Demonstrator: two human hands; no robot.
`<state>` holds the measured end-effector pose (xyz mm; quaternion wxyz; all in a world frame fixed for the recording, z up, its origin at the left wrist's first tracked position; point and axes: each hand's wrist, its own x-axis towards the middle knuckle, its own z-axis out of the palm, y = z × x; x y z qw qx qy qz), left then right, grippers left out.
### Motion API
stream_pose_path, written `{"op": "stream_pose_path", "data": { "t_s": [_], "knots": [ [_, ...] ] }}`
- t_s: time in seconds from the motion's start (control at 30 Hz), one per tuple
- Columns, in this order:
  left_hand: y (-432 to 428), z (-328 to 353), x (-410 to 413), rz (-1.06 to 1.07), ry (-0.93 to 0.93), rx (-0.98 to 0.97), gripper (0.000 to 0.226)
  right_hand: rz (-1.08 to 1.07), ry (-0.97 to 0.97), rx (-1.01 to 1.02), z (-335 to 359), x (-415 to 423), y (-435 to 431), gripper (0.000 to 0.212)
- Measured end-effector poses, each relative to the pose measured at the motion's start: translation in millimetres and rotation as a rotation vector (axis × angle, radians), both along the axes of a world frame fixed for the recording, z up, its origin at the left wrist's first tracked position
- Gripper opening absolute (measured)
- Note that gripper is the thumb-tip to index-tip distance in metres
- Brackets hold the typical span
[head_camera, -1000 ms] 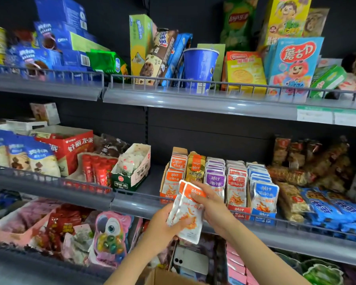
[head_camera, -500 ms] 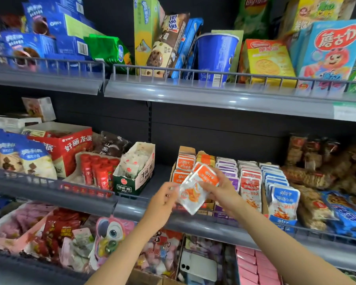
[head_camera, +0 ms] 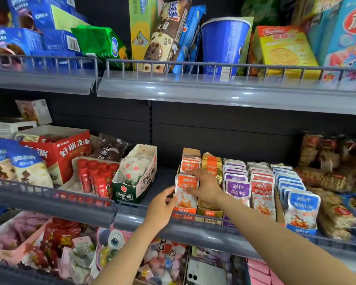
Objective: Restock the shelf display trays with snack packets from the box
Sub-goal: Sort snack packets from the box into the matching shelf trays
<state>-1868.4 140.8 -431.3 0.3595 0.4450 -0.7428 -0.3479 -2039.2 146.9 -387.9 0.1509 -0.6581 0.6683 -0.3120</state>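
Now the orange packet (head_camera: 186, 191) stands at the front of the orange tray (head_camera: 184, 215) on the middle shelf (head_camera: 193, 233), a little below centre of the frame. A second ago it was being held in the air in front of the shelf edge, lower in the frame, as a small bundle between both hands. The right hand (head_camera: 203, 187) lies over it from the right, fingers curved across its upper half and top edge, holding it upright against the row of orange packets behind. The left hand (head_camera: 162, 207) comes up from lower left and touches the packet's left edge with thumb and fingertips; whether it pinches the edge or only steadies it cannot be told. Just to the right stand the gold tray (head_camera: 210, 212), its front slot low, then the purple packets (head_camera: 237, 190), the red ones and the blue ones toward the right of the frame. By the look of it the orange row is being topped up and this load is nearly seated, needing only a push down behind the tray's front lip before both hands let go. The supply box does not clearly show at the bottom edge, so how much stock is left cannot be judged.
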Motion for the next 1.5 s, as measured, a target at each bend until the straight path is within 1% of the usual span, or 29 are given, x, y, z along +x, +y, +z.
{"op": "stream_pose_path", "data": {
  "t_s": [0.07, 0.1, 0.17, 0.27, 0.33, 0.4, 0.47, 0.5, 0.57, 0.67, 0.8, 0.9, 1.0, 1.07, 1.13, 1.23, 1.27, 1.33, 1.4, 1.5],
  "knots": [
    [0, -2, 0, 0.004, 0.02, 0.008, 0.043, -0.009, 0.196, -0.019, -1, 0, 1, 0.057],
    [0, -3, 0, 0.005, 0.022, 0.01, 0.043, -0.007, 0.256, -0.012, -1, 0, 2, 0.059],
    [2, -3, -1, 0.008, 0.029, 0.009, 0.043, -0.003, 0.303, 0.016, -1, 0, 3, 0.062],
    [12, 0, -2, 0.02, 0.125, 0.024, 0.04, 0.01, 0.267, 0.006, -4, -1, 7, 0.062],
    [22, 2, 1, 0.035, 0.18, -0.003, 0.039, 0.027, 0.216, -0.02, -6, -3, 13, 0.06],
    [34, 2, 5, 0.031, 0.175, -0.055, 0.036, 0.055, 0.145, -0.071, -2, -4, 26, 0.057],
    [49, 0, 9, 0.017, 0.136, -0.106, 0.032, 0.098, 0.02, -0.096, 3, -3, 48, 0.055],
    [58, -1, 12, 0.014, 0.105, -0.128, 0.031, 0.127, -0.063, -0.084, 5, -3, 62, 0.055],
    [79, -7, 17, 0.002, 0.009, -0.169, 0.037, 0.18, -0.195, -0.042, 2, -6, 92, 0.056],
    [108, -33, 21, -0.034, -0.164, -0.169, 0.045, 0.263, -0.239, 0.047, -19, -17, 141, 0.05],
    [143, -84, 23, -0.113, -0.261, -0.017, 0.045, 0.255, -0.309, 0.249, -71, -35, 195, 0.052],
    [167, -122, 21, -0.18, -0.341, 0.079, 0.044, 0.22, -0.31, 0.376, -120, -41, 228, 0.046],
    [184, -156, 16, -0.207, -0.502, 0.181, 0.045, 0.172, -0.315, 0.485, -172, -45, 250, 0.04],
    [193, -176, 13, -0.239, -0.617, 0.321, 0.052, 0.138, -0.276, 0.563, -209, -47, 257, 0.041],
    [196, -198, 15, -0.304, -0.709, 0.44, 0.064, 0.114, -0.32, 0.646, -242, -43, 262, 0.039],
    [195, -231, 26, -0.371, -0.88, 0.555, 0.082, 0.076, -0.355, 0.783, -281, -30, 270, 0.042],
    [194, -239, 30, -0.393, -0.945, 0.571, 0.087, 0.069, -0.374, 0.816, -292, -26, 271, 0.044],
    [190, -254, 34, -0.454, -1.051, 0.545, 0.088, 0.055, -0.419, 0.872, -309, -18, 273, 0.047],
    [188, -264, 35, -0.522, -1.12, 0.513, 0.082, 0.06, -0.441, 0.915, -325, -11, 273, 0.049],
    [188, -274, 31, -0.599, -1.169, 0.433, 0.069, 0.083, -0.485, 0.959, -340, -1, 276, 0.044]
  ]
}}
